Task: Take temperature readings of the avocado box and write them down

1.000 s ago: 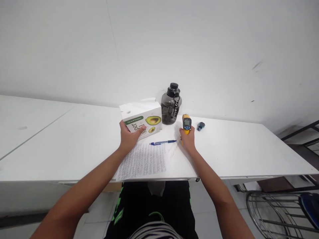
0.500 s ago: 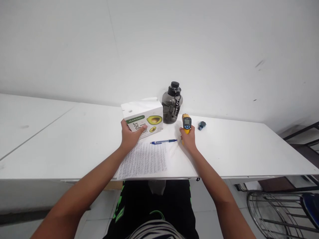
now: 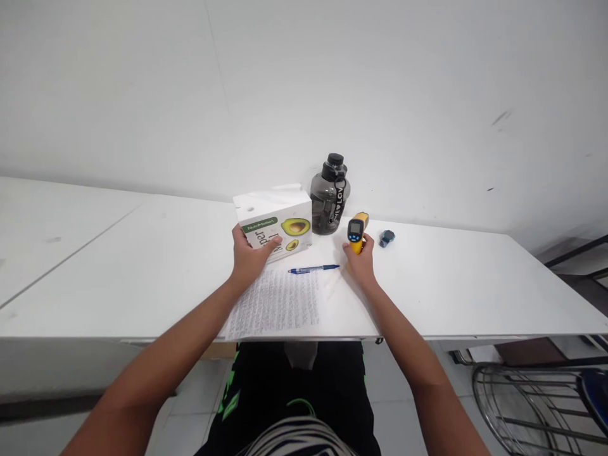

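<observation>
Currently, left hand [image 3: 247, 258] grips the avocado-print box [image 3: 272, 214] near the bottle [image 3: 327, 197]; right hand [image 3: 361, 265] is closed round the yellow infrared thermometer [image 3: 355, 232], beyond the pen's [image 3: 313, 269] tip. Advisable: box steady, wrist relaxed, display unobstructed.

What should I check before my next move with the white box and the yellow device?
1. Left hand gripping the white box: ok, thumb on its front.
2. Right hand around the yellow device: ok.
3. Reading on its display: cannot tell, too small.
4. Written sheet fully visible: not ok, left arm covers part.
5. Bottle upright: ok.
6. Pen apart from both hands: ok.
</observation>
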### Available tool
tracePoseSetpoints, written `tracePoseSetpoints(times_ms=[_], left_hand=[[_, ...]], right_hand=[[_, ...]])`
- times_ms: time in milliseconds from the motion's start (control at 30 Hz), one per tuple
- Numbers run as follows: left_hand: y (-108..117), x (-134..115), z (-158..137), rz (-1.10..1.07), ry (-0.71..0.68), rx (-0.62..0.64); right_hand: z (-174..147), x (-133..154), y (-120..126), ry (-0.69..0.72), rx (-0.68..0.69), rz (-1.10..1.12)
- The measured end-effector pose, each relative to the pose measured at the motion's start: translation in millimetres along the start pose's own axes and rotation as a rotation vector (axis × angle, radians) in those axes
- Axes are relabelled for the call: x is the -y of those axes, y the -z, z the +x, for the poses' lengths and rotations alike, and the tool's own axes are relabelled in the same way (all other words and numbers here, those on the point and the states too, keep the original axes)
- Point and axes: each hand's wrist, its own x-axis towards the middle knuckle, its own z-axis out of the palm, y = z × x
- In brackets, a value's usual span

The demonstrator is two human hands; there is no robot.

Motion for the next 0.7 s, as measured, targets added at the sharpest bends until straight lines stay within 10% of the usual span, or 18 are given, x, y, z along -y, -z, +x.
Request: tracePoseSetpoints(times_ms=[433, 600, 700], left_hand=[[2.1, 14.2, 14.4, 0.04, -0.029, -0.021], [1.4, 18.7, 19.0, 0.065, 0.025, 0.025], [0.4, 26.4, 20.8, 0.069, 0.03, 0.047]], right_hand=[[-2.9, 21.9, 10.6, 0.091, 0.239, -0.878], [-1.8, 24.6, 14.2, 0.229, 0.147, -0.885], [-5.6, 29.3, 16.4, 0.28, 0.345, -0.758]])
